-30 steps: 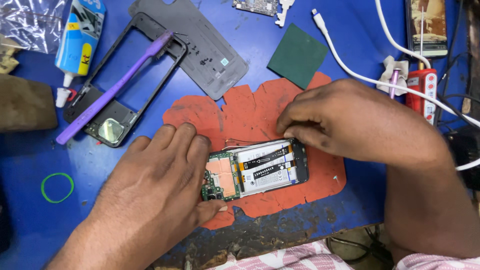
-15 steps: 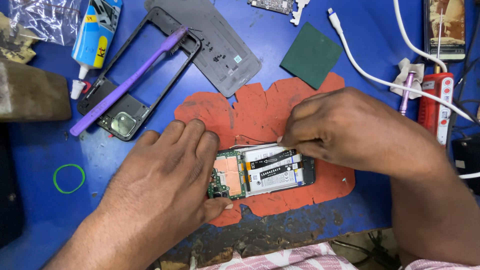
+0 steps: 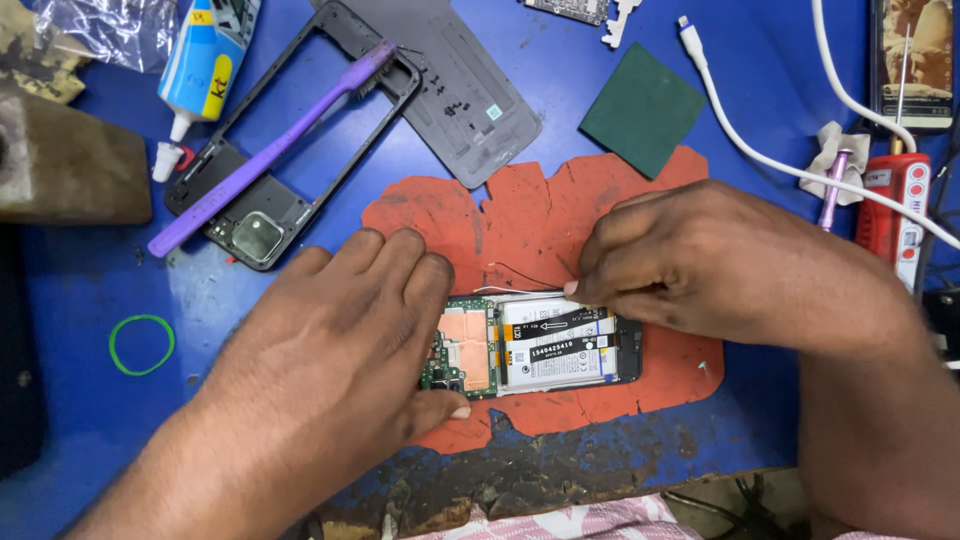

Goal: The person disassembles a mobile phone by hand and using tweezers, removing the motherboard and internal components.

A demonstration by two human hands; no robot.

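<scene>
Left of the left hand I note a green rubber band [image 3: 141, 344] on the blue bench [image 3: 80, 420], and up beyond it a purple toothbrush [image 3: 270, 150] lying across a black phone frame [image 3: 255, 225]. Left hand [image 3: 330, 380] lies flat, fingers together, pressing the left end of the opened phone [image 3: 530, 345], thumb along its lower edge. Phone sits on an orange mat [image 3: 540, 210], between both hands, circuit board and battery exposed. Right hand [image 3: 720, 265] is curled at the phone's upper edge, fingertips pinched; I cannot tell whether they grip the thin wires [image 3: 515, 280] there. Beyond this hand: green pad [image 3: 645, 105], white cable [image 3: 760, 150].
</scene>
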